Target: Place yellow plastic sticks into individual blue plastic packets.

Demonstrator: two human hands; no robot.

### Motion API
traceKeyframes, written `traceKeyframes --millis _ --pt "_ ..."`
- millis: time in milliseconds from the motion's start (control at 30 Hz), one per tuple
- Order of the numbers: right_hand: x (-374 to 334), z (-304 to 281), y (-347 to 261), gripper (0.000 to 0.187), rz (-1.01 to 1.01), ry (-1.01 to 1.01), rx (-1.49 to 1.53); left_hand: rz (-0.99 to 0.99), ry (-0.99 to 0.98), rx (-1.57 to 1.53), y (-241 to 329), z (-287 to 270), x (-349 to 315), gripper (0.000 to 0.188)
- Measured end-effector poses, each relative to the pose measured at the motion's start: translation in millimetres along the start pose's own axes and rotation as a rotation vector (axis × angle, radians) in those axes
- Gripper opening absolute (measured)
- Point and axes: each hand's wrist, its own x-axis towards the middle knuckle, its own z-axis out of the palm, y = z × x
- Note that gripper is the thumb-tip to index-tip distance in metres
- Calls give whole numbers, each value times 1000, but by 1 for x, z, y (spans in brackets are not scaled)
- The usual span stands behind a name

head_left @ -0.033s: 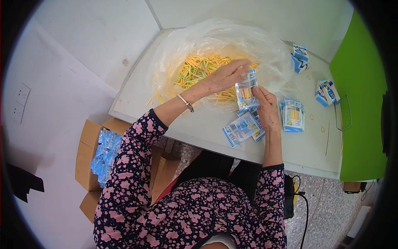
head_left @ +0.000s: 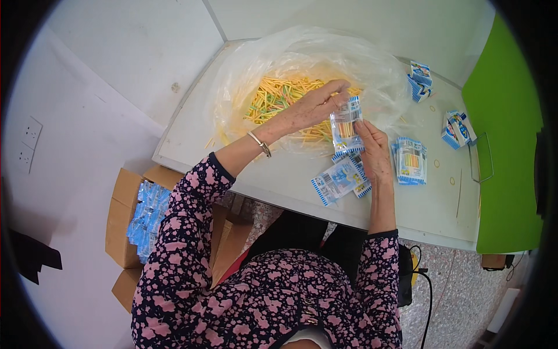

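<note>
A small clear packet (head_left: 344,131) with blue-striped ends and several thin coloured sticks inside is held up over the table's near side. My right hand (head_left: 376,152) pinches its right edge between thumb and fingers. At the packet's top end, my left hand (head_left: 317,107) has its fingers closed together; the fingertips are partly hidden. Behind my hands, a big clear plastic bag (head_left: 226,96) lies spread wide, full of loose yellow, green and pink sticks (head_left: 273,96). Just below the held packet, flat blue-and-white packets (head_left: 340,179) overlap on the table.
To the right lies a stack of filled packets (head_left: 410,161). Bundled packets (head_left: 458,129) and more bundles (head_left: 420,81) sit further right, with rubber bands (head_left: 437,164) nearby. A cardboard box (head_left: 121,218) of blue packets (head_left: 148,215) stands at lower left. A green panel (head_left: 508,134) bounds the table's right.
</note>
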Motion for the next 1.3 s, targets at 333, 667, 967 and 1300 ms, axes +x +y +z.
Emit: traceKeyframes --millis 333,667,967,1300 --pt "-8 1 -13 26 72 -98 -121 17 -48 -50 20 2 1 35" --pt "-16 3 -21 18 88 -53 -72 46 -56 6 26 11 3 34" --pt "-25 -10 -27 18 66 -3 -168 171 -50 -74 24 30 6 36" --pt "-61 -126 -70 24 74 239 -683 -123 -351 335 14 53 -59 42"
